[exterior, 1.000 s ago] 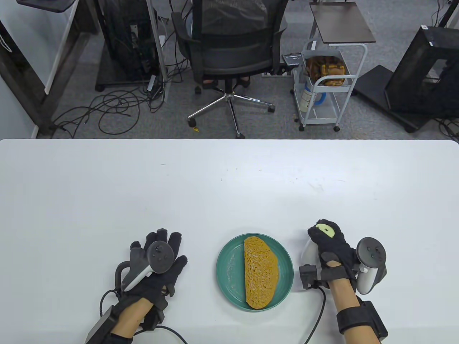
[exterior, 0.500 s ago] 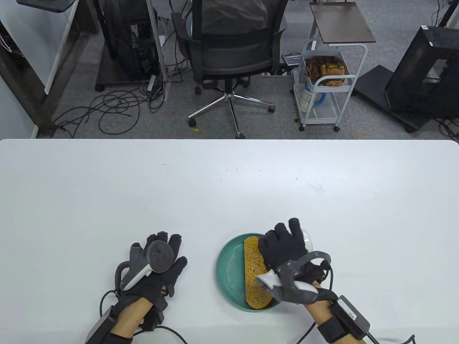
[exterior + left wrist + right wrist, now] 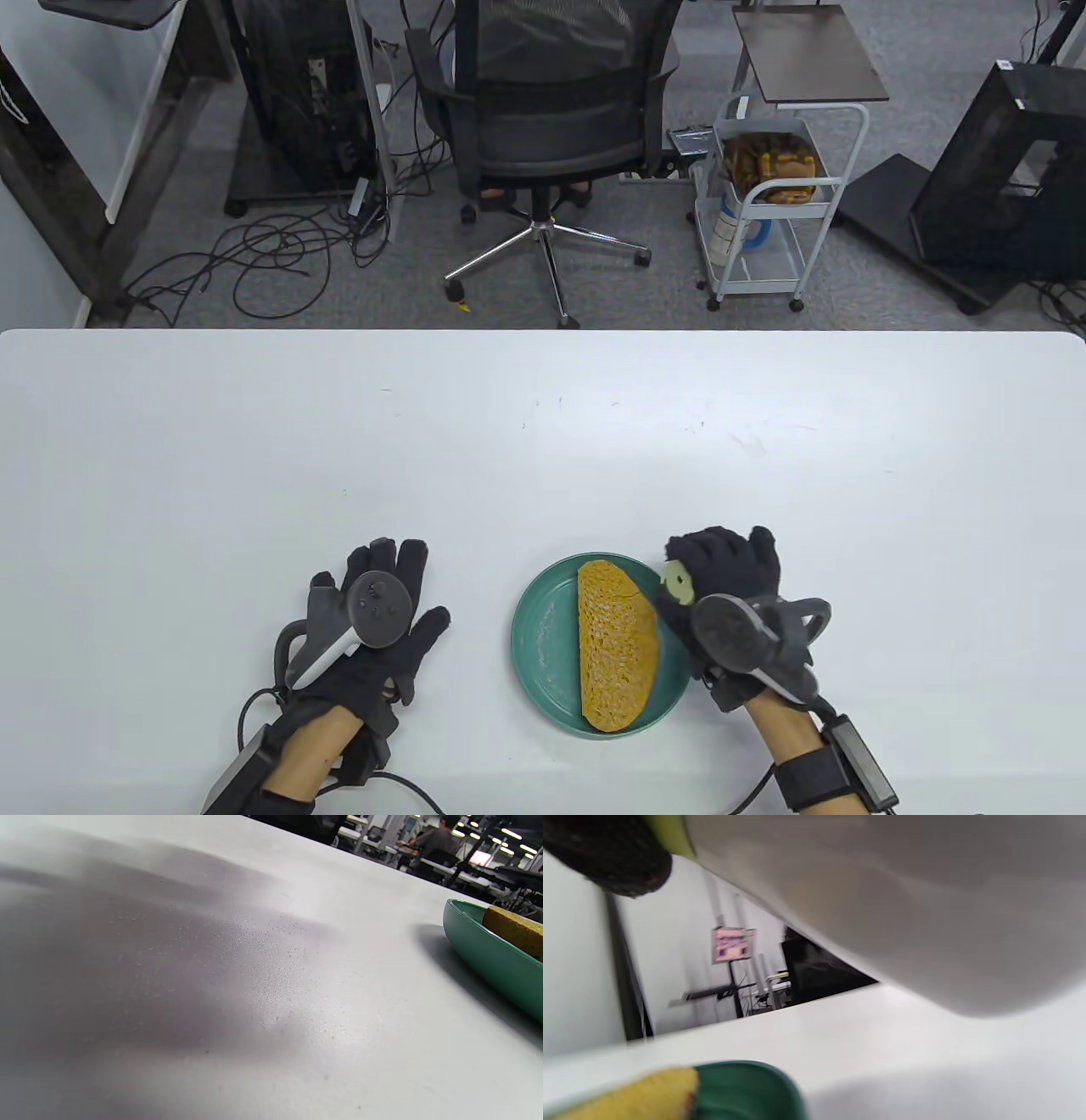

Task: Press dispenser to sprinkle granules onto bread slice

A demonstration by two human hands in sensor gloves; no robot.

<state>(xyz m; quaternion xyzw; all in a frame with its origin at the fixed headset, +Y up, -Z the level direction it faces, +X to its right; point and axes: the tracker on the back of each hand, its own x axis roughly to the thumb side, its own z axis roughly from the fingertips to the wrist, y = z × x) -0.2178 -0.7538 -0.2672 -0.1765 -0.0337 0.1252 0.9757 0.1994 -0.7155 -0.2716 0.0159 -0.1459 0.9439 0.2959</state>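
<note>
Right hand swings back with the dispenser, tipped toward the bread

Half a second ago the right hand (image 3: 730, 569) was right over the top of the bread slice (image 3: 618, 645); now it's pulled off to the plate's right edge, wrist rolled so the tracker faces up, fingers wrapped around the dispenser (image 3: 677, 582), whose pale yellow-green end pokes out toward the slice. In the right wrist view the dispenser (image 3: 903, 899) is just a big blurry white body filling the top. The left hand (image 3: 373, 628) hasn't really budged: flat on the desk (image 3: 543, 441), palm down, fingers spread, holding nothing. Count: one green plate (image 3: 543, 637), one bread slice lying on it, one dispenser, two hands. The left wrist view shows fine grains scattered on the desk beside the plate (image 3: 488, 950).
</note>
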